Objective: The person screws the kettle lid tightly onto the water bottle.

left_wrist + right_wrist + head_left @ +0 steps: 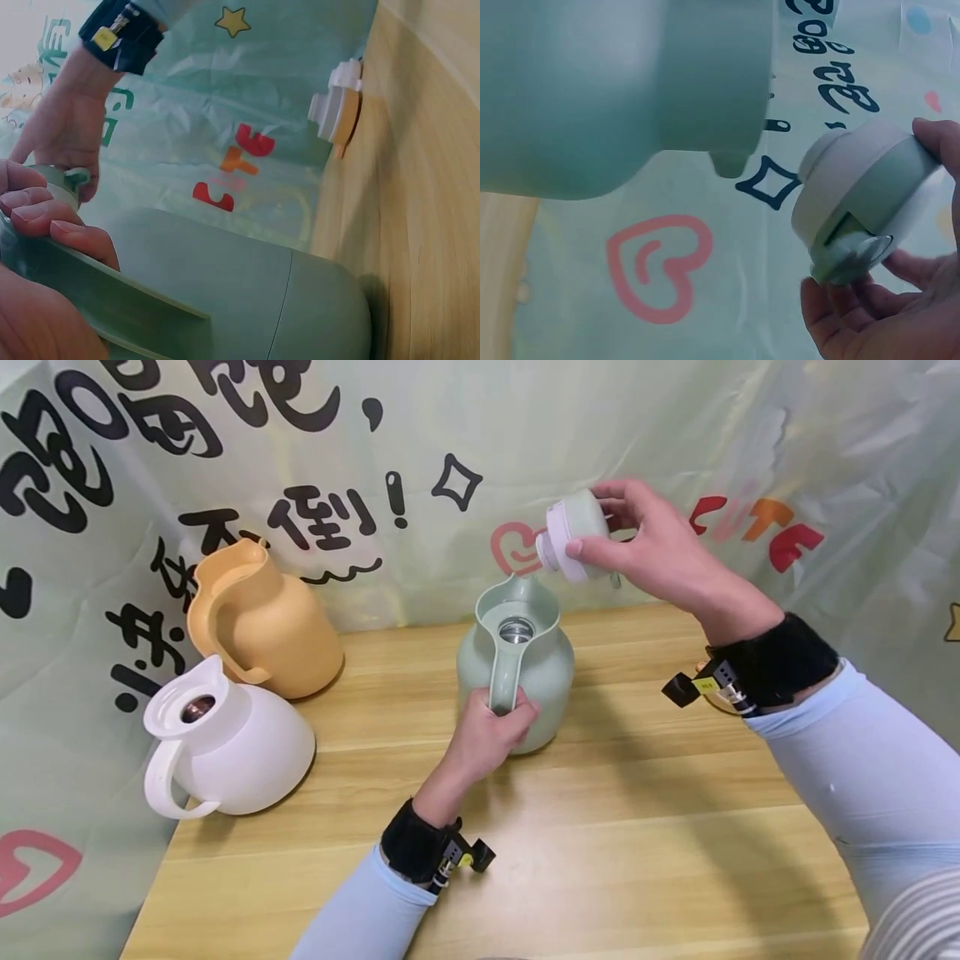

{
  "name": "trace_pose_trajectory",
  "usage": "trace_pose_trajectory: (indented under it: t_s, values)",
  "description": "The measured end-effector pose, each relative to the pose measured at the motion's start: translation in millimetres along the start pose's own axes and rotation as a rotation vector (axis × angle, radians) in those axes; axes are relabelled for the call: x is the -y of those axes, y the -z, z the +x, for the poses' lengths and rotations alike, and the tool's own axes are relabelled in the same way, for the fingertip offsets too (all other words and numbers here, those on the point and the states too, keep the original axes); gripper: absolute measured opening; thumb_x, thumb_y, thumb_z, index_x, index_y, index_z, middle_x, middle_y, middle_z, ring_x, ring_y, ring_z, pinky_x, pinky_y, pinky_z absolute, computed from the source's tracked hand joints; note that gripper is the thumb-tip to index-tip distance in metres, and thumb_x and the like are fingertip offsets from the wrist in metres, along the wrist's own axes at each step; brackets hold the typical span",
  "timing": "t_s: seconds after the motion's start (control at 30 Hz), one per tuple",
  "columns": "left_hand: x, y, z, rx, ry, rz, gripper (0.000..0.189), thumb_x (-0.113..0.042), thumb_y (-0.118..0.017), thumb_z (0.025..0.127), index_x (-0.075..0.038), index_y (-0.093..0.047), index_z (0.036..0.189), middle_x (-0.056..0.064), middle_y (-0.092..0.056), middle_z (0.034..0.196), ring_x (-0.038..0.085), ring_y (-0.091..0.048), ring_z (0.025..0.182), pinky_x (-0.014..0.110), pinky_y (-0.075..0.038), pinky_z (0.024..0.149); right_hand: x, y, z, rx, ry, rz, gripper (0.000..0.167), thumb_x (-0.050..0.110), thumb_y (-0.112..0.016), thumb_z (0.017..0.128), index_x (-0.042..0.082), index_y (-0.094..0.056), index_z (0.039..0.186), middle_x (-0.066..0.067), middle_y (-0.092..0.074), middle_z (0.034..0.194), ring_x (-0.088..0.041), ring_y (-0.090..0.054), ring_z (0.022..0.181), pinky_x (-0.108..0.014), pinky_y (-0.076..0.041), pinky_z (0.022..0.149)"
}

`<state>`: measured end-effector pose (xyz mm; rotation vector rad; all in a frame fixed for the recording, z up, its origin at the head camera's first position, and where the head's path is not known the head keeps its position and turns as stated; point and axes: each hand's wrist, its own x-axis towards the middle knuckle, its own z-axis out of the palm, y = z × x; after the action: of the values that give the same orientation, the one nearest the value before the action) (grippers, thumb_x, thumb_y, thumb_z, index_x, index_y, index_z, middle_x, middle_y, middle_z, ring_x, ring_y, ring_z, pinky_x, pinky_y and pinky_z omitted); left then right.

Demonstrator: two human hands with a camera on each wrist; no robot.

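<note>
Got left hand (491, 735) wrapped round the handle (506, 675) of a sage-green vacuum jug (543, 702), and right hand (663, 547) pinching its stopper lid (588, 522) between thumb and fingers up in the air, well apart from the left. Holding that lid above and to the right of the jug's open mouth (516, 628), with a clear gap in between, not touching anywhere. Worth checking the tilt, tbh: leaning nearly sideways, with the pale plug end (547, 552) aimed left and slightly down, versus a jug standing upright on the wood-grain table (420, 877) with handle toward the wearer and spout (517, 583) facing away. So, not lined up axis to axis. Probably closer to the mouth with the left hand, just below it on the handle, but carrying the lid with the right. Also showing a small green lever (855, 255) on the lid, per right wrist view. Over to the left, a white vacuum jug (251, 752), uncapped, just in front of an orange vacuum jug (285, 627); can't tell about any lid on the orange. Plus something white-and-orange and lid-like (337, 116) on the table, off right.
</note>
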<state>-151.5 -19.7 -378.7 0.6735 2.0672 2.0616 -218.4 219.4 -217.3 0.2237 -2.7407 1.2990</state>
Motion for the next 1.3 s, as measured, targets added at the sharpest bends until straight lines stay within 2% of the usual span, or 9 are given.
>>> trace_pose_trajectory:
  t_s: [0.17,0.27,0.4,0.5,0.63,0.73,0.83,1.07,1.3]
  values:
    - [-1.0,-1.4,0.4,-0.010,0.000,0.003,0.032,-0.016,-0.062,0.090,-0.011,-0.051,0.060,-0.008,-0.041,0.050,0.011,-0.037,0.048,0.025,-0.032,0.050,21,-3,7.8,0.067,0.089,-0.157,0.078,0.045,-0.077,0.090,0.021,-0.044,0.156,-0.008,-0.056,0.146,-0.024,-0.051,0.127,-0.032,-0.044,0.087]
    - [-2.1,-2.3,0.6,-0.021,0.001,0.002,0.033,-0.016,-0.062,0.090,-0.011,-0.050,0.059,-0.008,-0.040,0.050,0.011,-0.036,0.048,0.025,-0.031,0.051,33,-10,11.8,0.131,0.169,-0.293,0.082,0.051,-0.077,0.088,0.019,-0.045,0.156,-0.008,-0.059,0.140,-0.025,-0.053,0.122,-0.037,-0.044,0.090]
    - [-2.3,-3.7,1.4,-0.034,-0.013,0.006,0.033,-0.015,-0.062,0.089,-0.011,-0.050,0.059,-0.008,-0.040,0.050,0.011,-0.036,0.048,0.026,-0.031,0.051,43,-20,14.8,0.186,0.274,-0.406,0.081,0.053,-0.077,0.087,0.016,-0.049,0.153,-0.008,-0.061,0.138,-0.025,-0.054,0.117,-0.039,-0.044,0.092]
    - [-1.2,-5.1,2.0,-0.042,-0.025,0.012,0.033,-0.014,-0.062,0.090,-0.011,-0.050,0.059,-0.008,-0.041,0.050,0.011,-0.037,0.048,0.026,-0.032,0.051,46,-26,14.2,0.222,0.312,-0.435,0.074,0.049,-0.078,0.087,0.019,-0.053,0.150,-0.009,-0.060,0.138,-0.025,-0.053,0.116,-0.039,-0.044,0.091]
    - [0.3,-7.0,2.6,-0.045,-0.025,0.020,0.033,-0.016,-0.062,0.090,-0.011,-0.049,0.060,-0.008,-0.040,0.051,0.012,-0.037,0.048,0.026,-0.032,0.050,46,-32,10.8,0.268,0.321,-0.472,0.069,0.045,-0.078,0.087,0.025,-0.054,0.148,-0.011,-0.057,0.141,-0.029,-0.049,0.123,-0.041,-0.043,0.093]
    - [0.4,-7.5,3.0,-0.049,-0.019,0.027,0.032,-0.017,-0.062,0.089,-0.012,-0.050,0.060,-0.009,-0.040,0.051,0.012,-0.037,0.048,0.026,-0.031,0.049,47,-36,8.3,0.297,0.325,-0.497,0.071,0.044,-0.078,0.086,0.022,-0.053,0.149,-0.012,-0.053,0.150,-0.033,-0.045,0.129,-0.044,-0.044,0.097]
    - [-0.1,-7.0,3.2,-0.050,-0.017,0.028,0.032,-0.016,-0.062,0.089,-0.012,-0.050,0.060,-0.009,-0.041,0.051,0.012,-0.036,0.048,0.026,-0.031,0.049,49,-40,7.3,0.336,0.340,-0.513,0.072,0.043,-0.079,0.085,0.018,-0.053,0.148,-0.008,-0.050,0.153,-0.034,-0.044,0.128,-0.046,-0.045,0.099]
    - [-0.4,-4.3,3.4,-0.041,-0.020,0.033,0.032,-0.014,-0.061,0.089,-0.010,-0.049,0.060,-0.006,-0.041,0.051,0.013,-0.037,0.048,0.026,-0.031,0.050,48,-41,9.9,0.421,0.366,-0.526,0.072,0.040,-0.079,0.086,0.017,-0.053,0.149,-0.002,-0.043,0.153,-0.032,-0.040,0.128,-0.047,-0.044,0.103]
    - [-1.3,-1.9,2.2,-0.051,0.014,0.019,0.030,-0.016,-0.062,0.088,-0.011,-0.050,0.061,-0.008,-0.041,0.051,0.013,-0.037,0.048,0.026,-0.032,0.051,49,-37,16.0,0.501,0.382,-0.514,0.072,0.033,-0.079,0.087,0.018,-0.051,0.152,-0.001,-0.038,0.157,-0.030,-0.039,0.132,-0.045,-0.043,0.105]
